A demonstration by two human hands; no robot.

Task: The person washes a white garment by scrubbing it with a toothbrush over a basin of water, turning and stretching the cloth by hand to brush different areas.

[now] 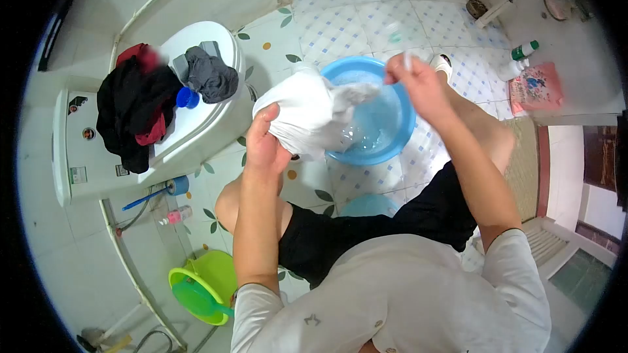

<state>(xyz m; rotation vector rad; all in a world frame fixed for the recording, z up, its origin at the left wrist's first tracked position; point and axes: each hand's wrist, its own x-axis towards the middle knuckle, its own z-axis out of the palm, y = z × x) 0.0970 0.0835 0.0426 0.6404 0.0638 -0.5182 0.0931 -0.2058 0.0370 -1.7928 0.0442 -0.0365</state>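
My left hand [265,140] grips a bunched white cloth garment [304,108], held up over the left side of a blue basin [411,114]. One end of the cloth stretches to the right above the water, which has some suds or bubbles in it. Above the basin's upper right rim is my right hand [418,85], its fingers closed. A small whitish bit shows at these fingertips, too blurred to name.
Dark and red clothes [131,104], a grey cloth [212,75] and a blue cup [188,97] lie on the toilet [229,46] at left. A green bucket [219,268] holds a green dipper [196,295]. Bottles [523,50] and a pink bag [536,86] stand at right.
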